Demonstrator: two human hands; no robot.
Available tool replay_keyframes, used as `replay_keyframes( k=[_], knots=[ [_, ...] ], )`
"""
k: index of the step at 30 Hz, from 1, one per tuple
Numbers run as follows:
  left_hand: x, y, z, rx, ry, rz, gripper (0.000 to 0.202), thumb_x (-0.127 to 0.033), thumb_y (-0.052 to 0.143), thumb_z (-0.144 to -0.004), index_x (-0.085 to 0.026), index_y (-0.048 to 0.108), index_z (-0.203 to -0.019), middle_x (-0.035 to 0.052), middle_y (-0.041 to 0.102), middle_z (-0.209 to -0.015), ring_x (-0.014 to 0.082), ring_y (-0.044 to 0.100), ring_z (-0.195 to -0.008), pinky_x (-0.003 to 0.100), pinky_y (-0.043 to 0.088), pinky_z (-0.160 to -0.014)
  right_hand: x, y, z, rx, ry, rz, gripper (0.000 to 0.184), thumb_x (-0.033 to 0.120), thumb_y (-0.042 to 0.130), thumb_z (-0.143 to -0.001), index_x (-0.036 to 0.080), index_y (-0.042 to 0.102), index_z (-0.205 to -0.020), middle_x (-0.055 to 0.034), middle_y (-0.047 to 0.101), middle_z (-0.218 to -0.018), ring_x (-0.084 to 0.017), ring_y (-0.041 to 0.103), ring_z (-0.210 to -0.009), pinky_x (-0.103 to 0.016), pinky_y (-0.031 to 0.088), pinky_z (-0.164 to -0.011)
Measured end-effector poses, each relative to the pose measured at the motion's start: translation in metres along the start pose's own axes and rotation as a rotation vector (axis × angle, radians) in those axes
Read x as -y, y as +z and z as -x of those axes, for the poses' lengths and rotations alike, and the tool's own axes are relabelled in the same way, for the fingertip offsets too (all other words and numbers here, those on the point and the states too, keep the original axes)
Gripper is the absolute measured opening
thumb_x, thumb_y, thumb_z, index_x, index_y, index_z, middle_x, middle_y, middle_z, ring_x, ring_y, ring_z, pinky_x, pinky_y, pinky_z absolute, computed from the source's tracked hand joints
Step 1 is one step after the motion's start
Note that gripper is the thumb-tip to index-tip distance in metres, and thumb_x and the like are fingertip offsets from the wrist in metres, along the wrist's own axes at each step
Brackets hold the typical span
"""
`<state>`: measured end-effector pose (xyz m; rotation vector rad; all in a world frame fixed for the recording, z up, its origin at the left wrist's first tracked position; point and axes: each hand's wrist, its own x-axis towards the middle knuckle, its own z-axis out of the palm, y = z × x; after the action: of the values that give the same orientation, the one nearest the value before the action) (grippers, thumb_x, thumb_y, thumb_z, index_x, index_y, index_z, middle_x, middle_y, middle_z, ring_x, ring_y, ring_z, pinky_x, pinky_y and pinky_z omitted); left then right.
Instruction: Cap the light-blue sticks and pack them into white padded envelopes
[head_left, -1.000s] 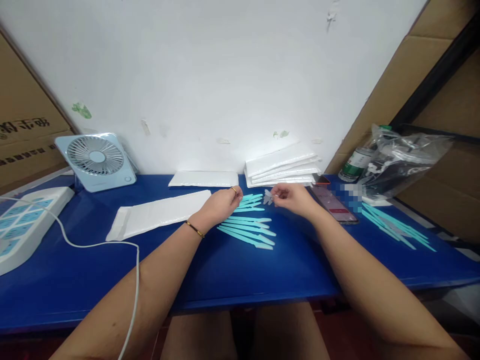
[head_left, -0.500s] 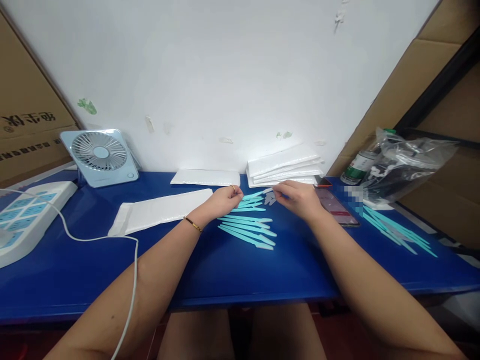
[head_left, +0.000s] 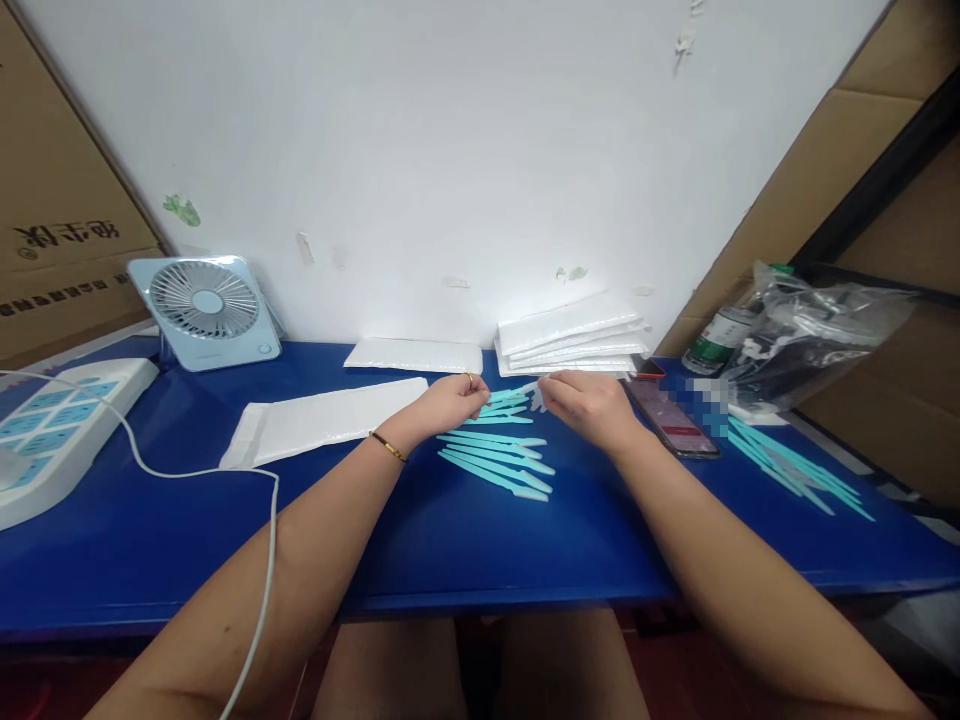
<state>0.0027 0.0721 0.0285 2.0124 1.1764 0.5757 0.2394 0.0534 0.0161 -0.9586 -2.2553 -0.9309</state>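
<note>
The left hand (head_left: 454,402) is pinching the upper sticks (head_left: 508,410) between thumb and finger; the number held cannot be told. The right hand (head_left: 592,405) is bunching its fingers beside the grey pieces (head_left: 537,402); whether it is gripping anything cannot be told. The hands are staying apart, with the upper sticks lying between them. The lower sticks (head_left: 495,465) are fanning out on the blue table (head_left: 510,555), nearer the person. An envelope (head_left: 330,420) is lying flat, its far end near the left wrist. A stack (head_left: 566,335) of envelopes is resting by the wall. A phone (head_left: 679,425) is lying just beside the right forearm; more sticks (head_left: 795,465) are lying beyond it.
</note>
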Motion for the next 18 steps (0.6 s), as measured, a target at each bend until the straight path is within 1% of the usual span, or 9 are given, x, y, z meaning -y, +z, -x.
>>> replay_keyframes(
  k=[3, 5, 6, 8, 10, 12, 15, 18],
  knots=[
    [-0.001, 0.002, 0.001, 0.016, 0.002, 0.006, 0.027, -0.041, 0.044, -0.081, -0.018, 0.056, -0.083, 0.0, 0.058, -0.067, 0.0116, 0.048, -0.057, 0.023, 0.037, -0.053, 0.004, 0.0, -0.002, 0.056, -0.019, -0.099, 0.02, 0.012, 0.048, -0.085, 0.019, 0.067, -0.084, -0.003, 0.068, -0.077, -0.013, 0.058, -0.068, -0.024, 0.039, -0.063],
    [-0.001, 0.003, 0.002, 0.018, 0.01, -0.012, 0.029, -0.043, 0.044, -0.082, -0.017, 0.057, -0.085, 0.0004, 0.059, -0.068, 0.012, 0.049, -0.058, 0.023, 0.038, -0.052, -0.001, 0.0, -0.001, 0.123, 0.035, -0.208, 0.021, 0.013, 0.049, -0.084, 0.02, 0.067, -0.09, -0.0038, 0.069, -0.081, -0.013, 0.06, -0.071, -0.023, 0.041, -0.065],
    [-0.001, 0.004, 0.003, 0.018, 0.02, -0.039, 0.03, -0.044, 0.044, -0.082, -0.018, 0.057, -0.086, 0.0007, 0.059, -0.069, 0.0123, 0.05, -0.058, 0.023, 0.038, -0.052, -0.006, 0.0, 0.001, 0.165, 0.098, -0.26, 0.021, 0.014, 0.05, -0.082, 0.02, 0.067, -0.093, -0.0041, 0.069, -0.083, -0.014, 0.061, -0.072, -0.023, 0.042, -0.065],
    [-0.001, 0.005, 0.005, 0.029, 0.058, -0.131, 0.029, -0.043, 0.044, -0.082, -0.018, 0.059, -0.086, 0.0013, 0.06, -0.071, 0.0129, 0.051, -0.06, 0.023, 0.039, -0.052, -0.022, 0.0, 0.006, 0.265, 0.284, -0.342, 0.021, 0.016, 0.054, -0.078, 0.019, 0.068, -0.093, -0.0041, 0.07, -0.081, -0.015, 0.062, -0.07, -0.023, 0.043, -0.065],
    [0.0, 0.007, 0.006, 0.066, 0.108, -0.24, 0.027, -0.041, 0.045, -0.082, -0.019, 0.062, -0.083, 0.0021, 0.062, -0.075, 0.0137, 0.054, -0.063, 0.023, 0.039, -0.054, -0.037, 0.001, 0.013, 0.385, 0.487, -0.392, 0.017, 0.019, 0.056, -0.076, 0.018, 0.07, -0.085, -0.0035, 0.069, -0.073, -0.015, 0.061, -0.065, -0.024, 0.043, -0.061],
    [0.001, 0.009, 0.006, 0.088, 0.153, -0.337, 0.026, -0.037, 0.046, -0.082, -0.019, 0.064, -0.08, 0.0029, 0.064, -0.08, 0.0146, 0.057, -0.069, 0.023, 0.041, -0.057, -0.047, 0.002, 0.019, 0.511, 0.626, -0.411, 0.014, 0.025, 0.058, -0.074, 0.018, 0.07, -0.076, -0.0034, 0.068, -0.068, -0.016, 0.06, -0.061, -0.024, 0.041, -0.057],
    [0.004, 0.013, 0.003, 0.01, 0.184, -0.507, 0.021, -0.032, 0.049, -0.081, -0.019, 0.066, -0.084, 0.0038, 0.065, -0.088, 0.017, 0.058, -0.081, 0.024, 0.042, -0.065, -0.049, 0.008, 0.023, 0.661, 0.7, -0.416, 0.015, 0.032, 0.064, -0.069, 0.018, 0.07, -0.072, -0.0041, 0.067, -0.068, -0.017, 0.058, -0.062, -0.025, 0.039, -0.055],
    [0.009, 0.016, -0.001, -0.055, 0.177, -0.656, 0.016, -0.028, 0.053, -0.08, -0.021, 0.066, -0.087, 0.0034, 0.065, -0.092, 0.0186, 0.057, -0.086, 0.026, 0.042, -0.066, -0.044, 0.014, 0.022, 0.735, 0.748, -0.488, 0.013, 0.028, 0.066, -0.066, 0.017, 0.069, -0.073, -0.0037, 0.067, -0.069, -0.016, 0.058, -0.062, -0.025, 0.04, -0.056]
  ],
)
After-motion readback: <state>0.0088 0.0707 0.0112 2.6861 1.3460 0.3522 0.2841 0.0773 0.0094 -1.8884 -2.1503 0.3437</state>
